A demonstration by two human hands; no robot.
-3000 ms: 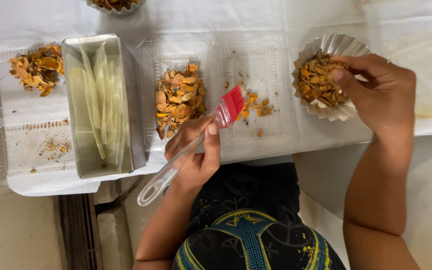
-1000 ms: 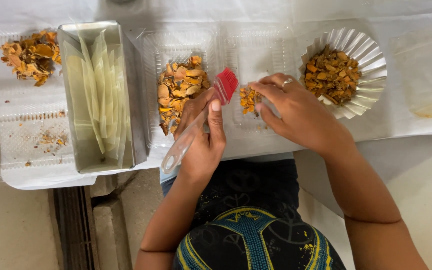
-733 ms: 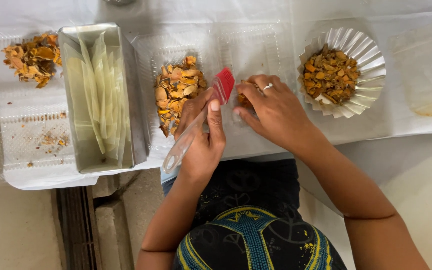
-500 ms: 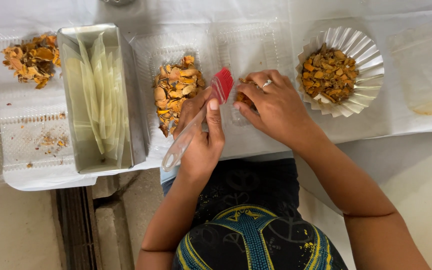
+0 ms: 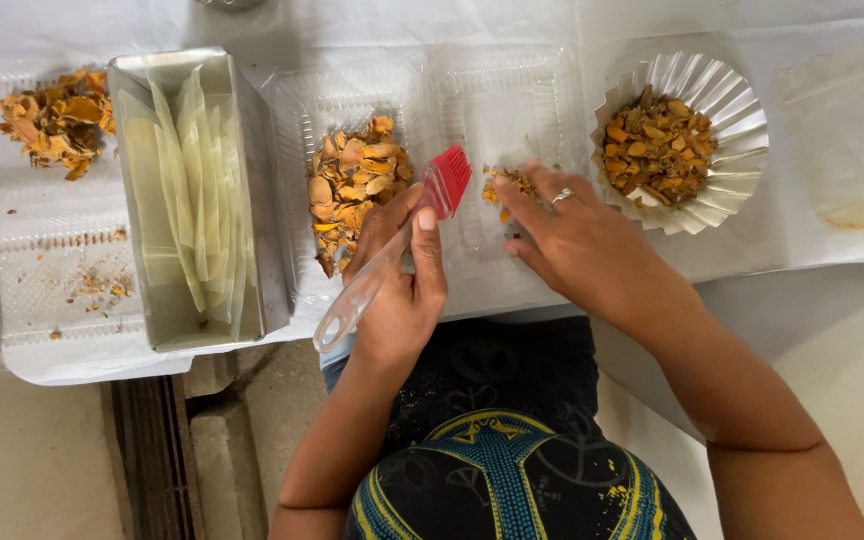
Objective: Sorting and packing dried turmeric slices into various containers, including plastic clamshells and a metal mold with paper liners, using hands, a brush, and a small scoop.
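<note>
My left hand (image 5: pixel 404 290) grips a brush with a clear handle and red bristles (image 5: pixel 446 181), the bristles pointing up and to the right over a clear plastic tray (image 5: pixel 512 90). My right hand (image 5: pixel 577 240) rests on that tray, fingers closing around a small heap of orange dried pieces (image 5: pixel 508 186). A larger pile of the same orange pieces (image 5: pixel 354 185) lies in the tray's left half, beside the brush. A silver fluted foil cup (image 5: pixel 742 120) filled with orange pieces stands to the right of my right hand.
A metal rectangular tin (image 5: pixel 252 200) holding pale translucent sheets stands at the left. Another heap of orange pieces (image 5: pixel 60 118) lies far left on a clear tray with crumbs. White paper (image 5: pixel 852 60) covers the table; an empty clear wrapper (image 5: pixel 847 150) lies at the right.
My right hand moved from the foil cup leftward to the small heap on the tray. The brush in my left hand stayed over the tray.
</note>
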